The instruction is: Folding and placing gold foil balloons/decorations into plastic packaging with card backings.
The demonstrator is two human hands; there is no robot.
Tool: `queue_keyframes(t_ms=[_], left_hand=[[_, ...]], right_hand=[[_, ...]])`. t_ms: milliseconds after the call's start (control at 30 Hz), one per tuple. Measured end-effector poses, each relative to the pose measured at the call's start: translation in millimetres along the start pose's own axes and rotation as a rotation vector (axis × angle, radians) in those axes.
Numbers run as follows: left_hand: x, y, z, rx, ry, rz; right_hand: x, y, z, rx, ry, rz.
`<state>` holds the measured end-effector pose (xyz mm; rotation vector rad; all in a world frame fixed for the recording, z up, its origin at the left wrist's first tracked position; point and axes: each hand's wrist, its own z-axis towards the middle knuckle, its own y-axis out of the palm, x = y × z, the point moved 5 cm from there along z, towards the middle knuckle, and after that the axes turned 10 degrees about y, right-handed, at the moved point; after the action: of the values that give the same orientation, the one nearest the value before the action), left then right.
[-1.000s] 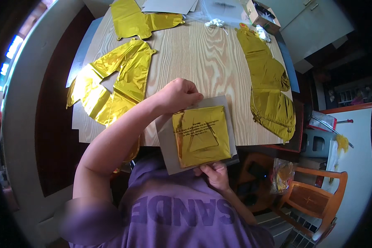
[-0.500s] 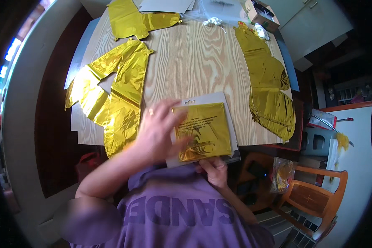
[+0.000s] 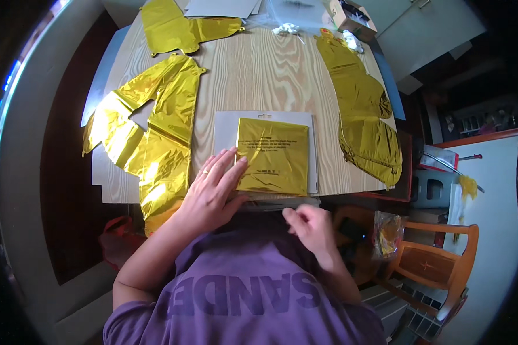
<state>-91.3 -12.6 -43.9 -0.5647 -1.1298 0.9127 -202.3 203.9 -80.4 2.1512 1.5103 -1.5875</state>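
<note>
A folded square packet of gold foil (image 3: 279,152), with dark print on its face, lies on a pale grey card (image 3: 224,129) at the table's near edge. A hanging slot is cut in the card's far side. My left hand (image 3: 213,187) rests flat with fingers stretched, its fingertips on the left edge of the packet and the card. Just off the table edge, below the packet's right corner, my right hand (image 3: 313,227) is curled closed, apart from the packet; nothing shows in its fingers.
Flat gold foil balloons lie at the left (image 3: 170,126), far left (image 3: 172,29) and right (image 3: 362,109) of the wooden table (image 3: 259,75). Grey sheets (image 3: 218,7), a crumpled white piece (image 3: 286,29) and an open box (image 3: 351,20) sit at the back. A wooden chair (image 3: 434,253) stands right.
The packet and card have gone from tilted over the edge to lying flat, farther onto the table. My left hand has settled on them; my right hand has let go of their near edge.
</note>
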Motion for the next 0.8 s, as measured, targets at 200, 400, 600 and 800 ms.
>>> queue_keyframes(t_ms=[200, 400, 600, 800], left_hand=[[-1, 0, 2, 0.033, -0.006, -0.015], [2, 9, -5, 0.189, 0.144, 0.13], [3, 13, -10, 0.289, 0.185, 0.141], [5, 13, -8, 0.263, 0.211, 0.155]], right_hand=[[-60, -19, -47, 0.47, -0.685, -0.328], [-55, 32, -27, 0.405, -0.803, -0.441], [-58, 43, -18, 0.456, -0.829, -0.521], [-56, 48, -4, 0.487, -0.677, -0.686]])
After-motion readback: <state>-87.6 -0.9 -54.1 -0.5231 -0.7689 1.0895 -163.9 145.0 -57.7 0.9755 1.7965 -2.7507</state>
